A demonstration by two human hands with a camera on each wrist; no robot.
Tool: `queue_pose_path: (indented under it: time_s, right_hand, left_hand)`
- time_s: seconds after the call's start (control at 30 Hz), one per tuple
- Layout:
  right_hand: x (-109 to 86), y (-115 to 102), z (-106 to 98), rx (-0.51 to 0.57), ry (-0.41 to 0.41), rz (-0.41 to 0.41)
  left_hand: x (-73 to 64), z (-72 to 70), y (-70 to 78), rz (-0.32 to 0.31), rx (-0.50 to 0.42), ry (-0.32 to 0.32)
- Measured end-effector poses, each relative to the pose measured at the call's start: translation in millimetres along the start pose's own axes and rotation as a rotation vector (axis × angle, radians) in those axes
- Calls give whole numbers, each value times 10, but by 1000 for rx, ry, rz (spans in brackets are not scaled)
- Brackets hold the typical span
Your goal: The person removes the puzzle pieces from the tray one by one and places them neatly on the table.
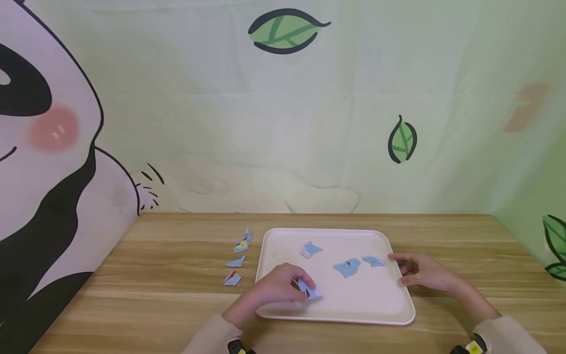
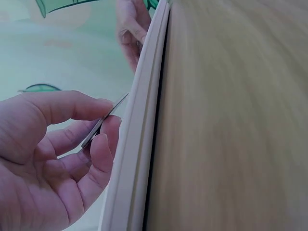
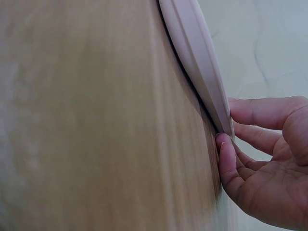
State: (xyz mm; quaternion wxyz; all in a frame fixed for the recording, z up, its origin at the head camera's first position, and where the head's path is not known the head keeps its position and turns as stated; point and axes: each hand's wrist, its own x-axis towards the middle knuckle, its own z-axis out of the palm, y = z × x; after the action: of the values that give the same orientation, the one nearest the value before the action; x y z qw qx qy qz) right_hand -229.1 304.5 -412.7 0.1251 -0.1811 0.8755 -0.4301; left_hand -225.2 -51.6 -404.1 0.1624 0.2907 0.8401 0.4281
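Note:
My left hand [image 1: 283, 284] is over the front left of a white tray [image 1: 353, 307], pinching a blue puzzle piece [image 1: 311, 291] between thumb and fingers. In the left wrist view that piece [image 2: 103, 122] shows edge-on as a thin sliver. At the tray's right side, my right hand [image 1: 426, 273] grips the rim, with fingertips and thumb against it in the right wrist view. Lying on the tray are a blue and pale lilac piece [image 1: 311, 249], a larger blue piece [image 1: 347, 268] and a small blue piece [image 1: 374, 261] close to the right hand.
Left of the tray, on the wooden table [image 1: 177, 295], lie more pieces: some with yellow [image 1: 243, 241], a plain blue one [image 1: 236, 261] and one with red [image 1: 232, 278]. Behind the table hangs a printed cloth [image 1: 212, 123] with leaves and a panda.

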Motion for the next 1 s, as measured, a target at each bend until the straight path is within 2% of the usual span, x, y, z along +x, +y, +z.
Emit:
queue_pose_path:
  time_s: [0.1,0.23,0.33,0.67,0.87,1.0]
  right_hand:
    - [3,6,3,-1,0,-4]
    - [-1,14,-3,2,1,-11]
    - [-3,13,-6,3,4,-10]
    - [12,11,-3,2,2,-16]
    - [18,14,-8,-1,-4,-18]
    - [15,16,-9,1,-10,-26]
  left_hand:
    - [-87,-79,-53,0,-48,23]
    - [-198,-187,-106,-31,-157,31]
    - [-269,-258,-141,-56,-202,40]
    - [-510,-484,-265,-114,-208,126]
    - [-662,-618,-355,-110,-239,151]
    - [-753,-678,-422,-111,-226,160]
